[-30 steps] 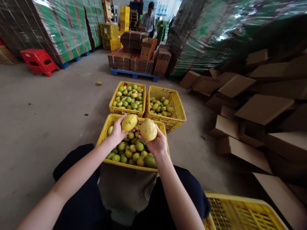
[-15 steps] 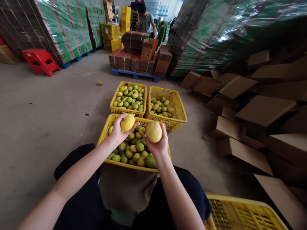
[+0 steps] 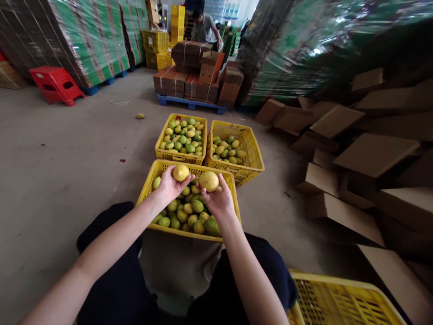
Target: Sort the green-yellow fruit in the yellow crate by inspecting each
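My left hand (image 3: 170,185) is closed around a yellow lemon (image 3: 181,172), its end turned upward. In my right hand (image 3: 218,198) rests another lemon (image 3: 209,181), pale yellow and lying on its side, held by the fingers and thumb. Both hands are over the near yellow crate (image 3: 145,192), which holds many green and yellowish lemons (image 3: 197,206). Behind it stand two more yellow crates: the left one (image 3: 181,158) is full of lemons, and the right one (image 3: 253,155) has lemons gathered toward its left side.
Cardboard boxes (image 3: 375,153) lie piled on the right. Another yellow crate (image 3: 345,293) is beside my right knee. A red stool (image 3: 57,85) and a stray lemon (image 3: 140,116) are on the floor at left. Past a blue pallet (image 3: 191,104) of flattened cartons, a person (image 3: 204,29) bends over.
Both lemons have turned in my hands: the left one now shows its end, the right one lies sideways. My right hand has shifted slightly left.
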### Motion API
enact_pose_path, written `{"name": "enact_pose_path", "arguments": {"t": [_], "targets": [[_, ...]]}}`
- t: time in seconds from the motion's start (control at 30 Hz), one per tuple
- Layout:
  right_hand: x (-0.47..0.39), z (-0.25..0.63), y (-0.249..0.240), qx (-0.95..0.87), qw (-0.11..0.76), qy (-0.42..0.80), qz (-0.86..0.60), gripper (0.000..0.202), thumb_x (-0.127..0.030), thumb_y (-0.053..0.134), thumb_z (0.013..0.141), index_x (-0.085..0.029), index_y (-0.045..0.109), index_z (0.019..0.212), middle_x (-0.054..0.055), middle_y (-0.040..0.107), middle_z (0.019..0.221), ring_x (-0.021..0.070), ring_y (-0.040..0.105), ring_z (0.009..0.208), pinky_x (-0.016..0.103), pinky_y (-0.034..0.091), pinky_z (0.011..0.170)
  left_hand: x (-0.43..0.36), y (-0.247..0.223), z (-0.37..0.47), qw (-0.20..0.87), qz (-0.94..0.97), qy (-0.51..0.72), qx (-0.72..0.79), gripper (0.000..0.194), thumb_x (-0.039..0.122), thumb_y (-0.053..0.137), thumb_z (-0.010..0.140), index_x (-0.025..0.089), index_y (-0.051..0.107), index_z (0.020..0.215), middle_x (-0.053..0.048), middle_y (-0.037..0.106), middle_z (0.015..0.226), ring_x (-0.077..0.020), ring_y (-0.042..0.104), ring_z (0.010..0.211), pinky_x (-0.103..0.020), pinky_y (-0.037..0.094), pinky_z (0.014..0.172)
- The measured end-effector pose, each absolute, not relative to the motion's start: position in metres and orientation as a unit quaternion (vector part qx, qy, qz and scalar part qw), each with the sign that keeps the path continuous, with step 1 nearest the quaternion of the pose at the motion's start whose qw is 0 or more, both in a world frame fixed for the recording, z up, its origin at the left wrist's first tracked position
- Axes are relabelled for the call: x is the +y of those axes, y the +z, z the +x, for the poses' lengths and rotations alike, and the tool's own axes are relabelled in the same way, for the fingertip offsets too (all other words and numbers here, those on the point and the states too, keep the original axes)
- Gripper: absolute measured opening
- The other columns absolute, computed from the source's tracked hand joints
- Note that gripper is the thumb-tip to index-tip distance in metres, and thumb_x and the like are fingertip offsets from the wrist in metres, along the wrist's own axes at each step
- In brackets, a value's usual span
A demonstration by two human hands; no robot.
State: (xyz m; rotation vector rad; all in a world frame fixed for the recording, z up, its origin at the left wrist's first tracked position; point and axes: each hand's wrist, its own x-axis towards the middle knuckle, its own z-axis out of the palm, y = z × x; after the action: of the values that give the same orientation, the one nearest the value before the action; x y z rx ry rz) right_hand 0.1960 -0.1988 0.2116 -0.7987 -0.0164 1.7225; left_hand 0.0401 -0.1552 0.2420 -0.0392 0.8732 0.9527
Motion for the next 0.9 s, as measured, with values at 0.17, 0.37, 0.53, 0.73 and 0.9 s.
{"name": "enact_pose_path", "arguments": {"t": [0.17, 0.37, 0.53, 0.73, 0.9], "targets": [[-0.196, 0.194, 0.206, -0.018, 0.586, 0.727, -0.357, 0.029, -0.044, 0.063, 0.092, -0.015, 0.064, 0.098, 0.006, 0.073, 0.07, 0.0181, 0.07, 0.058, 0.023, 0.058, 0.046, -0.155, 0.234, 0.044, 0.812, 0.023, 0.421, 0.403, 0.033, 0.032, 0.043, 0.102, 0.007, 0.062, 0.112, -0.011, 0.067, 0.075, -0.018, 0.069, 0.066, -0.02, 0.058, 0.054], [-0.198, 0.193, 0.207, -0.127, 0.665, 0.659, -0.329, 0.03, -0.03, 0.079, 0.071, -0.021, 0.067, 0.097, 0.001, 0.076, 0.09, 0.0174, 0.072, 0.08, 0.03, 0.062, 0.071, -0.149, 0.222, 0.041, 0.768, 0.267, 0.51, 0.279, 0.044, 0.007, 0.08, 0.068, 0.021, 0.068, 0.108, -0.003, 0.072, 0.105, -0.0172, 0.069, 0.091, -0.027, 0.056, 0.081], [-0.203, 0.202, 0.215, -0.397, 0.708, 0.465, -0.353, 0.063, -0.017, 0.091, 0.051, -0.029, 0.07, 0.11, 0.0, 0.071, 0.116, 0.0239, 0.065, 0.113, 0.041, 0.051, 0.105, -0.146, 0.221, 0.035, 0.664, 0.462, 0.544, 0.224, 0.06, 0.006, 0.092, 0.049, 0.022, 0.069, 0.102, -0.004, 0.069, 0.117, -0.0216, 0.062, 0.112, -0.032, 0.048, 0.099], [-0.214, 0.203, 0.216, -0.56, 0.676, 0.287, -0.383, 0.059, -0.018, 0.087, 0.066, -0.031, 0.066, 0.119, 0.005, 0.065, 0.127, 0.0274, 0.057, 0.125, 0.048, 0.043, 0.112, -0.147, 0.224, 0.028, 0.616, 0.51, 0.565, 0.202, 0.057, 0.008, 0.094, 0.046, 0.021, 0.063, 0.091, -0.002, 0.068, 0.109, -0.0202, 0.061, 0.109, -0.031, 0.047, 0.1], [-0.217, 0.196, 0.216, -0.478, 0.697, 0.391, -0.365, 0.059, -0.021, 0.087, 0.064, -0.031, 0.061, 0.116, 0.002, 0.064, 0.126, 0.0248, 0.06, 0.116, 0.042, 0.052, 0.101, -0.148, 0.221, 0.029, 0.677, 0.42, 0.559, 0.231, 0.057, 0.014, 0.091, 0.057, 0.022, 0.068, 0.109, -0.002, 0.07, 0.103, -0.0207, 0.066, 0.101, -0.032, 0.05, 0.095]]}}
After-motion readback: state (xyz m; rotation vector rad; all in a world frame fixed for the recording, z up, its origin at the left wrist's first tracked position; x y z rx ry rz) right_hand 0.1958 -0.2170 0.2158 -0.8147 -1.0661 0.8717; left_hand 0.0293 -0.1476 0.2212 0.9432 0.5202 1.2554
